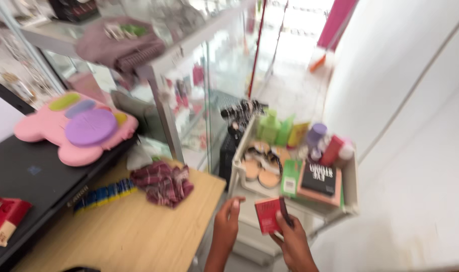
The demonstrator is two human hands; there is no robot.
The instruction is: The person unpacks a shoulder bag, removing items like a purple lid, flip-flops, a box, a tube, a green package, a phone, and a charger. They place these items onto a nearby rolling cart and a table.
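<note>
Two hands: both are low in the view, in front of a white cart [351, 176] crowded with cosmetics.
Right hand [293, 243]: closed on a small red box [268, 215], with a dark slim item, perhaps a pencil or lipstick, pinched against the box by the thumb.
Left hand [226, 221]: raised just beside the red box, fingers loosely curled, gripping nothing that I can see; the blur keeps me from telling whether a fingertip touches the box.
Red box: held above the cart's near edge, not resting on anything.
Just beyond the hands: powder compacts [261, 168], a green box [291, 179] and a pink-and-black palette box [319, 182] lie packed together on the cart's top tray.
Further back: green bottles [273, 128] and a lilac jar [316, 135] stand upright and close together.
Left of the hands: a wooden table [134, 231] with a crumpled maroon cloth [163, 183].
Risk, grip: one hand carries two things, so I'd judge the slim dark item could slide free and fall.
Risk, crowding: the tray is full; a hand or box pushed in could topple the bottles or nudge the palette box off the near edge.
</note>
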